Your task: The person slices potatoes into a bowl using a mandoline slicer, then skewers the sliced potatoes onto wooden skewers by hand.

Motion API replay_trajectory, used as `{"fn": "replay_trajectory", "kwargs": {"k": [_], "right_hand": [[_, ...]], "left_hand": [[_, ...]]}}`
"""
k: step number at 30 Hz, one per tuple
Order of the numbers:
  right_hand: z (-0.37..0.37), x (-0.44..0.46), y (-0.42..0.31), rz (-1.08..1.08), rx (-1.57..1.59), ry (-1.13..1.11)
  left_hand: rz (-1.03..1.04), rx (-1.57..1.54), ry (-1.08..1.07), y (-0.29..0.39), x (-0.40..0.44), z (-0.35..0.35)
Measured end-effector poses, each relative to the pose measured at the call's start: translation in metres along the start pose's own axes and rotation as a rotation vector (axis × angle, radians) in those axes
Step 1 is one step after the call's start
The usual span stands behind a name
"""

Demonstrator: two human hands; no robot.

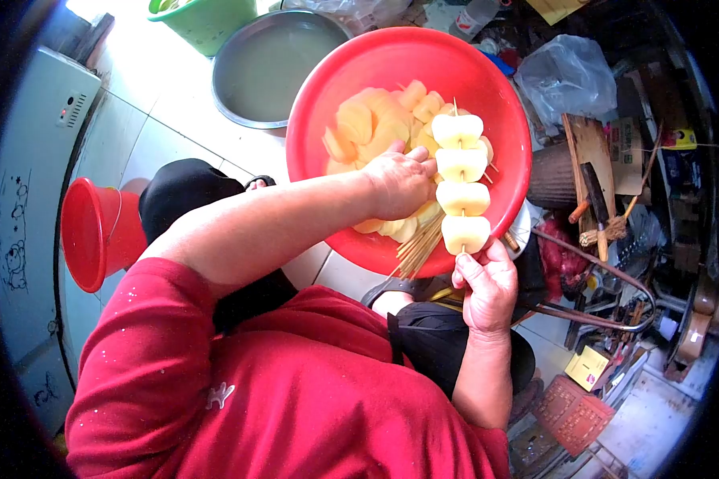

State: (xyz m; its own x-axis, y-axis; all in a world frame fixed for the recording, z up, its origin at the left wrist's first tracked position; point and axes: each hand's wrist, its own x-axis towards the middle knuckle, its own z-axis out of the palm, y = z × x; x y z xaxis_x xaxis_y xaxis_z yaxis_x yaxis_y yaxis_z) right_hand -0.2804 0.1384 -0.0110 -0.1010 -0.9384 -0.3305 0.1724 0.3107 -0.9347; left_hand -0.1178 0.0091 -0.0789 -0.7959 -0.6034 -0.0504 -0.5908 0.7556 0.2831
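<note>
My right hand [489,283] pinches the lower end of a wooden skewer, which carries several pale yellow slices [462,199] spaced in a column. The skewer is over the right side of a large red basin [311,120]. My left hand [399,182] reaches into the basin, on loose yellow slices [359,128]; its fingers are spread a little, and nothing shows held in it. A bundle of bare skewers [420,249] leans on the basin's lower edge, beside more skewered slices.
A metal bowl [276,68] of cloudy liquid and a green tub [208,24] stand beyond the basin. At the left is a red bucket [96,235]. On the right are a plastic bag [571,80], a knife [593,191] and a metal-framed chair [607,321].
</note>
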Motion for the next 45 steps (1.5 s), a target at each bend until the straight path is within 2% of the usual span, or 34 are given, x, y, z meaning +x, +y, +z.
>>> {"fn": "replay_trajectory", "kwargs": {"k": [2,9,15,17,18,20,21,22,24,26,28,30,32,37,41,43,45], "right_hand": [[0.0,0.0,0.001,0.003,-0.006,0.0],[0.0,0.001,0.001,-0.001,-0.019,0.002],[0.0,0.001,0.002,0.003,-0.017,0.004],[-0.001,0.0,0.002,0.0,-0.018,0.008],[-0.002,0.0,0.002,-0.012,-0.012,0.003],[-0.003,-0.001,0.0,-0.032,-0.003,0.0],[-0.002,-0.002,-0.001,-0.038,0.004,-0.002],[-0.002,-0.003,-0.003,-0.045,0.013,-0.005],[-0.001,-0.006,-0.005,-0.045,0.008,-0.023],[0.0,-0.008,-0.006,-0.043,0.002,-0.042],[0.001,-0.009,-0.006,0.006,-0.019,-0.121],[-0.001,-0.01,-0.004,0.019,-0.028,-0.16],[0.001,-0.012,-0.005,0.039,-0.02,-0.215],[0.0,-0.012,0.0,0.034,-0.014,-0.227],[0.002,-0.012,0.0,0.038,-0.03,-0.232],[0.004,-0.012,0.0,0.048,-0.029,-0.229],[0.004,-0.011,0.0,0.018,-0.028,-0.234]], "left_hand": [[0.009,0.057,-0.141,0.002,0.0,-0.012],[-0.033,-0.009,-0.079,0.0,0.003,-0.003],[-0.043,-0.001,-0.179,-0.001,0.002,-0.015],[0.0,-0.218,-0.033,-0.01,0.002,-0.013],[0.001,-0.217,-0.033,-0.017,0.003,-0.013],[-0.167,-0.654,0.109,-0.027,0.001,-0.024],[-0.173,-0.648,0.302,-0.031,-0.003,-0.028],[-0.32,-0.788,0.254,-0.034,-0.004,-0.041],[-0.323,-0.986,0.435,-0.051,-0.002,-0.031],[-0.356,-1.332,0.612,-0.053,-0.004,-0.038],[-0.362,-1.352,0.599,-0.056,-0.009,-0.046],[-0.377,-1.576,0.684,-0.055,-0.011,-0.051],[-0.388,-1.625,0.676,-0.054,-0.015,-0.057],[-0.305,-2.026,0.565,-0.058,-0.021,-0.062],[-0.277,-2.12,0.589,-0.059,-0.023,-0.066],[-0.47,-1.847,0.697,-0.055,-0.02,-0.065],[-0.506,-1.803,0.709,-0.058,-0.02,-0.064]]}}
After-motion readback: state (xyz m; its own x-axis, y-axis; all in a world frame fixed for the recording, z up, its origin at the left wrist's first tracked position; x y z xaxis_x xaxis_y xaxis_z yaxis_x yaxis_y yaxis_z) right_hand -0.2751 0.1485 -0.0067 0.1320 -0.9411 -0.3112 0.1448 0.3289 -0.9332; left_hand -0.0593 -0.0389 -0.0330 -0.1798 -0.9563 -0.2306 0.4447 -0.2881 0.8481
